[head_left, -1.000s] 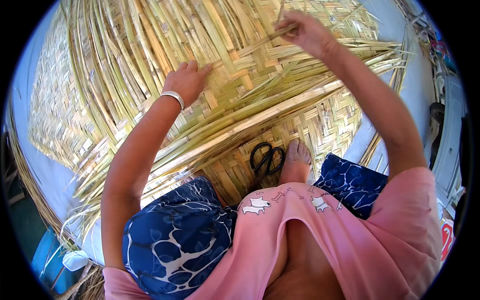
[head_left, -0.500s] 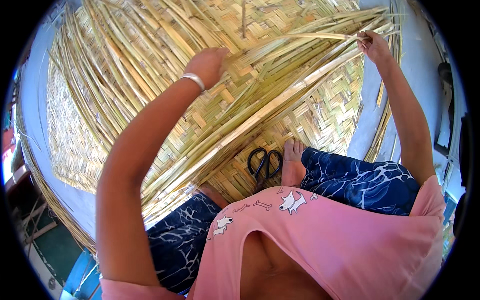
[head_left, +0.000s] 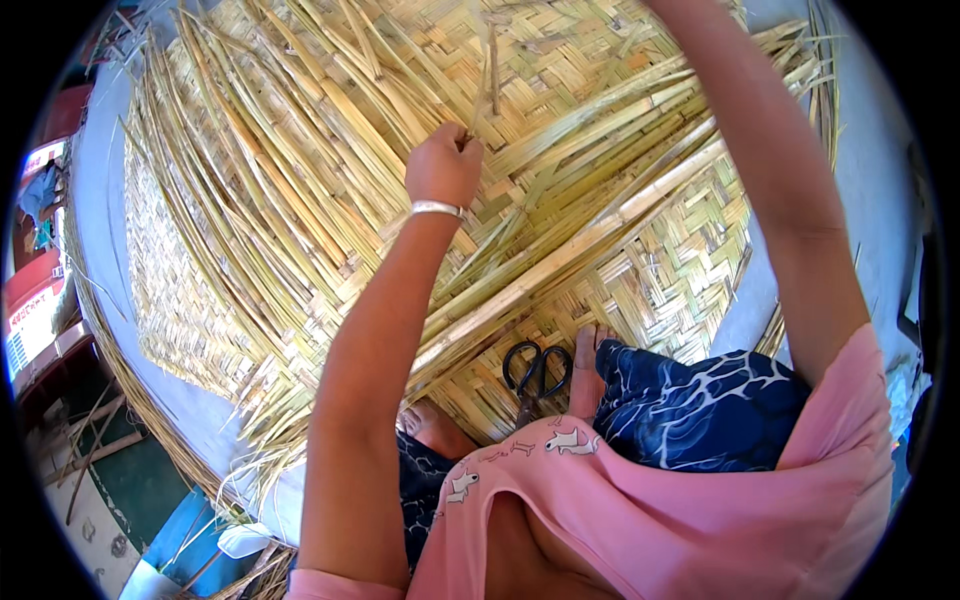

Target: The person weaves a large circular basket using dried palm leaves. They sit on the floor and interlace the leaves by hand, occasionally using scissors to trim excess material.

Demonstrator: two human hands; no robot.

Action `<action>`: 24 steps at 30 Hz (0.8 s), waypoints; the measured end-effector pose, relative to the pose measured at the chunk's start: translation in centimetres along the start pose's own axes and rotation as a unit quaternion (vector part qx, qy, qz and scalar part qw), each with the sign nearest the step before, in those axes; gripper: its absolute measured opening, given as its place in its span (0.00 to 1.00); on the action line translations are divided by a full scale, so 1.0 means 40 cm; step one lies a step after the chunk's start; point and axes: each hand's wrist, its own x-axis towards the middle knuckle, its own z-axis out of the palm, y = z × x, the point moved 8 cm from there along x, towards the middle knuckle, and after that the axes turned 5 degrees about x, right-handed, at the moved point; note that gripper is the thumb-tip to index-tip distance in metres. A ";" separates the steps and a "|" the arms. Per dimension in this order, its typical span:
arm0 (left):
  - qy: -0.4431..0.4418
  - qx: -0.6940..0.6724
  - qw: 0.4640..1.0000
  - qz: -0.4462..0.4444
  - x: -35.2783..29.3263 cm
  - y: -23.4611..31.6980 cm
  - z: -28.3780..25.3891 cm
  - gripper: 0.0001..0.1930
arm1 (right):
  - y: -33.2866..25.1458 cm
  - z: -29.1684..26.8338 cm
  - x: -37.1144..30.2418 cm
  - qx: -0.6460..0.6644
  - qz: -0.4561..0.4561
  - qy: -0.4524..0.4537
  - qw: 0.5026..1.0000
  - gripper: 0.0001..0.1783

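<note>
My left hand [head_left: 445,168], with a silvery bangle at the wrist, is closed near the middle of the woven mat [head_left: 650,250]. A thin split-reed strip [head_left: 484,85] rises from its fingers toward the upper edge. My right arm [head_left: 770,150] stretches up and out at the top, so the right hand is beyond the picture. To the left of my left hand lie long loose reed strips [head_left: 240,140], still attached or resting across the mat; which, I cannot tell. A bundle of strips [head_left: 610,215] runs diagonally on the right.
Scissors with black handles [head_left: 538,370] lie on the mat beside my bare foot [head_left: 588,375]. Pale grey floor [head_left: 180,410] borders the mat. More long strips [head_left: 100,330] run along the left side, with sticks [head_left: 95,450] beyond.
My right hand has swung up from the right end of the strips and left the picture. My left hand has shifted slightly right and down, and the strip now points upward.
</note>
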 end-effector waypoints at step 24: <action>-0.017 -0.425 0.864 -0.271 -0.003 -0.191 0.008 0.09 | -0.155 0.552 -0.485 0.442 0.491 -0.486 0.572 0.25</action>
